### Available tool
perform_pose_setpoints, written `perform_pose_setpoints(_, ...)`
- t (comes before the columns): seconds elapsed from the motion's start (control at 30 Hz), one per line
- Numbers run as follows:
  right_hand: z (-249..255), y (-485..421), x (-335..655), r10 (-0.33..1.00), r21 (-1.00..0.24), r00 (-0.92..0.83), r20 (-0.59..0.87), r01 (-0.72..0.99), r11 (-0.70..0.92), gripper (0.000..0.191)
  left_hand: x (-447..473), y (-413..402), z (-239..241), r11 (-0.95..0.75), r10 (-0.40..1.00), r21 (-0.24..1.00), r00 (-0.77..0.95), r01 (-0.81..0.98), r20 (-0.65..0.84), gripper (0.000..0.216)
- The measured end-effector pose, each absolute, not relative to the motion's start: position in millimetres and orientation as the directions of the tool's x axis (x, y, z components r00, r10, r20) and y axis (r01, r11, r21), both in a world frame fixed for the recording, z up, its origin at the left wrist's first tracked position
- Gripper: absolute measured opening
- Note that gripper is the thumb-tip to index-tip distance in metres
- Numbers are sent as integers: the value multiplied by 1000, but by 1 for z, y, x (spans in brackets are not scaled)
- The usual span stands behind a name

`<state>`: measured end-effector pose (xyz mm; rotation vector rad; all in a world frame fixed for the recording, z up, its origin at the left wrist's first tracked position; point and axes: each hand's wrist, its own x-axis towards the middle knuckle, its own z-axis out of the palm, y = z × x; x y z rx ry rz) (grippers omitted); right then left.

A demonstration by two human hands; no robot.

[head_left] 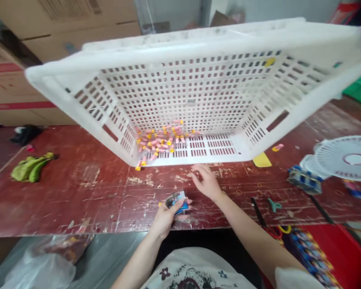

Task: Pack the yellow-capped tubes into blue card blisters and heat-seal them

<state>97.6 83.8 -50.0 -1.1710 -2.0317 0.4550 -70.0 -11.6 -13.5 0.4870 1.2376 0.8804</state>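
The left hand (165,216) is closed around a small card-backed packet (177,200) at the near edge of the red worktop (78,188); the packet looks light, thin and slightly bendable, best pinched by its edges as it is now. The right hand (207,182) lies open, fingers spread, empty, just in front of a tilted white perforated crate (198,92). The crate looks stiff but light. Small pink-and-yellow pieces (159,140), light and likely to roll, sit piled in its lower corner.
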Motion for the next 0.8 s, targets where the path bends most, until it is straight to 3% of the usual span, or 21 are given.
perform_pose_setpoints(0.13,-41,157,-21,731,-570,-581,357,485,663,26,-110,-26,-9,533,789,757,-100,-379,-606,35)
perform_pose_setpoints(0.23,-40,175,-61,689,-571,-658,303,453,685,25,-128,-32,-5,499,793,777,-159,-382,-588,35)
perform_pose_setpoints(0.43,-31,138,-4,781,-684,-570,253,466,562,23,-130,-22,-7,520,820,785,-61,-335,-569,36)
perform_pose_setpoints(0.53,-15,103,47,858,-908,-488,162,267,323,25,-116,-12,-12,541,816,772,-12,-335,-577,36)
perform_pose_setpoints(0.6,0,85,72,882,-981,-452,136,62,183,29,-106,-9,-12,527,835,779,34,-339,-549,34)
perform_pose_setpoints(0.7,20,71,92,880,-985,-445,165,-32,169,29,-94,-8,-11,501,859,794,91,-343,-503,33)
perform_pose_setpoints(0.8,34,68,99,876,-953,-433,212,107,283,25,-89,-9,-9,511,854,792,98,-333,-510,33)
